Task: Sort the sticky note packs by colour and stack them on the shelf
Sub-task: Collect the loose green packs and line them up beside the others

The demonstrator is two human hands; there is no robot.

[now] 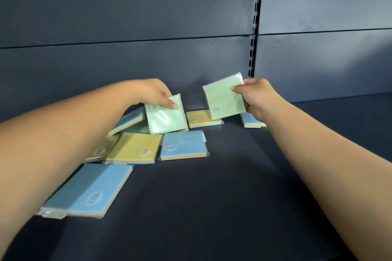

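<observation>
My left hand [154, 94] pinches a green sticky note pack [166, 115] by its top edge, tilted up above the pile. My right hand [255, 96] grips a second green pack [224, 97] by its right side, lifted clear of the shelf. On the dark shelf [212, 197] lie several more packs: a yellow one [134, 147], a blue one [183, 145], a large blue one [89, 190] at the front left, a yellow one [203, 118] at the back, and a blue one [251, 121] partly hidden behind my right wrist. Another blue pack [127, 122] leans under my left hand.
The shelf's dark back panel [148, 59] rises behind the packs. A slotted upright [255, 27] divides it from the neighbouring bay at the right. A further yellowish pack [101, 150] is half hidden by my left forearm.
</observation>
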